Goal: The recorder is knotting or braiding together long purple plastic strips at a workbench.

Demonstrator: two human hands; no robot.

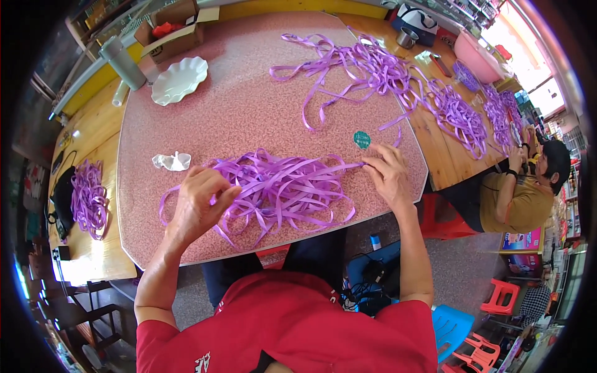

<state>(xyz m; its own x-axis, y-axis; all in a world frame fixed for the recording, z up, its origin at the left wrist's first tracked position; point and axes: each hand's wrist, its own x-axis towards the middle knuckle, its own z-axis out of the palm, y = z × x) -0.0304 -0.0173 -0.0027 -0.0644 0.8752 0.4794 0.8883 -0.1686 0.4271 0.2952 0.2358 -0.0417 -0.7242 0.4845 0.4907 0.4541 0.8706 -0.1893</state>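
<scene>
A tangled heap of purple ribbons point(283, 186) lies on the pink speckled tabletop point(236, 118) right in front of me. My right hand point(387, 173) pinches the end of one ribbon between thumb and fingertips, drawing it out from the heap's right side. At the heap's left edge, my left hand point(204, 198) is closed with its fingers curled, and a bit of purple ribbon shows between thumb and fingers. A small dark green round tag point(362, 140) lies just beyond my right hand. Crumpled clear plastic point(172, 161) rests beyond my left hand.
More purple ribbons point(373, 65) spread over the far right corner and along the wooden table point(435, 168). A white scalloped plate point(180, 81), a green tumbler point(122, 63) and a cardboard box point(176, 37) stand far left. At right, another person point(519, 193) sits by further ribbons.
</scene>
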